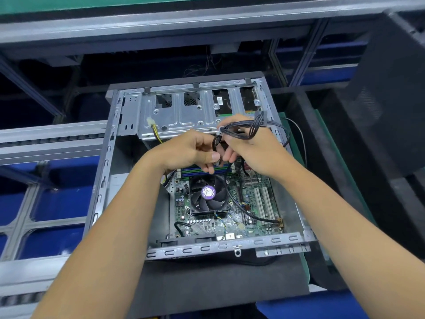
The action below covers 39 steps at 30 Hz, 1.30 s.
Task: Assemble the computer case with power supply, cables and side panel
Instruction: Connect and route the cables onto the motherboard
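Both hands (pixel 220 148) gripping black cables (pixel 243 130)

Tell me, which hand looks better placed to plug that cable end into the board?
Probably the left hand: it pinches the free cable end over the motherboard, while the right hand grips the bundle.

What the hands and frame edges keep from view

The left hand (pixel 193 150) and right hand (pixel 250 148) cover the upper motherboard (pixel 253 203) and the ends of the black cable bundle (pixel 243 130); which connector the fingers pinch cannot be told. The fan label (pixel 208 192) is too small to read. The black side panel (pixel 391 88) is cut off at the right edge.
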Each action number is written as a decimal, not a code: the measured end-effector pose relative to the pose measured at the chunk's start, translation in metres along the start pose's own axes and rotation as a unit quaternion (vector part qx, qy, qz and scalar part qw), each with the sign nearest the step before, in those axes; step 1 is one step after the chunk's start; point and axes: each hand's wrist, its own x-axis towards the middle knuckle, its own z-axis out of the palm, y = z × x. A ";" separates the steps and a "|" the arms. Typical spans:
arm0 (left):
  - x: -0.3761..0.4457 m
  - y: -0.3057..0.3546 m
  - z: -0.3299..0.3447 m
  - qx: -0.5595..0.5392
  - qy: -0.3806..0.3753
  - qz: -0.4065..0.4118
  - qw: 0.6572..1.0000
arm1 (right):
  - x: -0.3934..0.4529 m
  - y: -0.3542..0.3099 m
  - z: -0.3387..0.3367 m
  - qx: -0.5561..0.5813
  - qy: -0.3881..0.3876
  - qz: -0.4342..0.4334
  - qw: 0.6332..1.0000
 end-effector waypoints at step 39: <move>-0.012 0.005 -0.011 -0.319 0.127 0.154 0.926 | -0.030 -0.017 -0.002 -0.041 -0.095 0.136 0.985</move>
